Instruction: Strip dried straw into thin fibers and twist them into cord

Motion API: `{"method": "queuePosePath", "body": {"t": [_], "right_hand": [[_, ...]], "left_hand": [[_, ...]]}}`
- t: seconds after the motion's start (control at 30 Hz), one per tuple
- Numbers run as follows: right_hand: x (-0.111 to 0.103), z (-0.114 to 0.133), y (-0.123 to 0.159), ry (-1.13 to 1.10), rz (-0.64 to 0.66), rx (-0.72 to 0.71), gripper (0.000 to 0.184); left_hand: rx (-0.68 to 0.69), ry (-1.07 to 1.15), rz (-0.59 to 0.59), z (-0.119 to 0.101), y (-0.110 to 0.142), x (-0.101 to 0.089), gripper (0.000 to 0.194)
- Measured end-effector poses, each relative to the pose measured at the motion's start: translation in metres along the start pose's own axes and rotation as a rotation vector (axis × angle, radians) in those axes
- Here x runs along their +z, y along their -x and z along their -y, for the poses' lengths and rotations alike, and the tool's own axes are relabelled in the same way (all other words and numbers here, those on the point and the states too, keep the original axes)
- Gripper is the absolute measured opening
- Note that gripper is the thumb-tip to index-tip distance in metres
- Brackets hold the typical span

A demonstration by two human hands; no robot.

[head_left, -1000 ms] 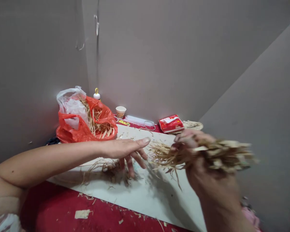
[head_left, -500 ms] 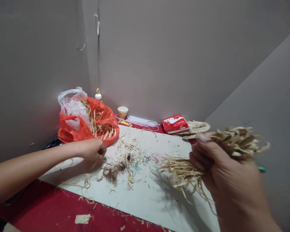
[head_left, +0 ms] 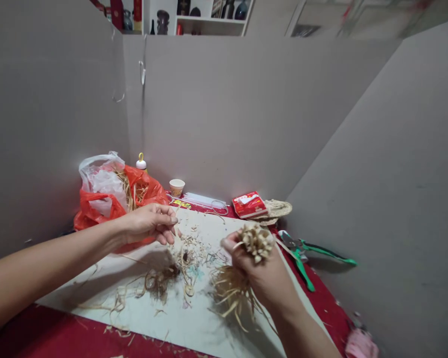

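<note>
My right hand [head_left: 256, 266] is wrapped around a bundle of dried straw strips [head_left: 257, 242]. The bundle's thick, pale end points up toward me, while its loose, frayed ends [head_left: 229, 291] hang below the fist over the white board [head_left: 194, 330]. Over the board's left part, my left hand [head_left: 153, 223] is closed in a pinch. A thin pale straw strip [head_left: 177, 243] appears to hang from its fingertips. Beneath and between the hands lie straw scraps [head_left: 194, 243] and a tangle of brown fibres [head_left: 160, 283].
A red plastic bag [head_left: 100, 211] of straw stands behind my left hand. Along the back are a paper cup [head_left: 176, 187], a bottle [head_left: 141, 162], white sticks [head_left: 205, 200], a red tissue pack [head_left: 249, 205] and a woven straw piece [head_left: 278, 210]. Green-handled pliers [head_left: 302, 256] lie at right.
The view has tilted up, and the pliers have come into sight. My right hand has turned the straw bundle's thick end toward me. My left hand moved left to the bag, then back over the board.
</note>
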State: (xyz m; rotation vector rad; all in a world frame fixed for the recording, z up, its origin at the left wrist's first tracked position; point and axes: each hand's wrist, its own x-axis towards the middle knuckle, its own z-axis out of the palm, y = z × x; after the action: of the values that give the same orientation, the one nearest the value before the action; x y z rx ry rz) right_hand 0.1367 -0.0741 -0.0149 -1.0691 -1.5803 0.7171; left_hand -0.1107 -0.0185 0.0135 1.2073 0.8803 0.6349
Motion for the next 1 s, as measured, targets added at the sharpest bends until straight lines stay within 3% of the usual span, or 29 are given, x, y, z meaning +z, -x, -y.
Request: {"method": "queuePosePath", "body": {"t": [0.07, 0.2, 0.3, 0.4, 0.47, 0.67, 0.73, 0.87, 0.93, 1.0], "right_hand": [[0.007, -0.003, 0.002, 0.095, 0.099, -0.163, 0.015], [0.020, -0.007, 0.006, 0.233, 0.252, -0.640, 0.042], [0.023, -0.002, 0.011, 0.253, 0.242, -0.740, 0.031], [0.015, 0.006, 0.014, 0.195, 0.164, -0.573, 0.013], [0.006, 0.010, 0.012, 0.102, 0.090, -0.424, 0.017], [-0.013, 0.014, -0.003, -0.480, -0.048, -0.023, 0.038], [-0.013, 0.015, -0.005, -0.647, -0.050, 0.088, 0.041], [-0.013, 0.015, -0.009, -0.771, -0.050, 0.165, 0.045], [-0.014, 0.013, -0.010, -0.743, -0.046, 0.176, 0.045], [-0.016, 0.011, -0.010, -0.697, -0.051, 0.177, 0.045]], "left_hand": [[-0.011, 0.082, -0.006, 0.002, -0.004, 0.010, 0.022], [-0.034, 0.157, 0.030, 0.012, -0.012, 0.033, 0.024], [-0.046, 0.130, 0.098, 0.015, -0.016, 0.045, 0.027], [-0.054, 0.003, 0.179, 0.012, -0.015, 0.041, 0.029], [-0.044, -0.162, 0.164, 0.010, -0.011, 0.029, 0.027], [-0.097, -1.185, 0.028, 0.031, 0.011, -0.021, 0.010], [-0.110, -1.380, -0.007, 0.046, 0.016, -0.029, 0.005], [-0.096, -1.451, 0.010, 0.058, 0.022, -0.031, 0.010], [-0.115, -1.384, -0.009, 0.048, 0.026, -0.030, 0.007], [-0.174, -1.178, -0.005, 0.030, 0.030, -0.029, 0.011]]}}
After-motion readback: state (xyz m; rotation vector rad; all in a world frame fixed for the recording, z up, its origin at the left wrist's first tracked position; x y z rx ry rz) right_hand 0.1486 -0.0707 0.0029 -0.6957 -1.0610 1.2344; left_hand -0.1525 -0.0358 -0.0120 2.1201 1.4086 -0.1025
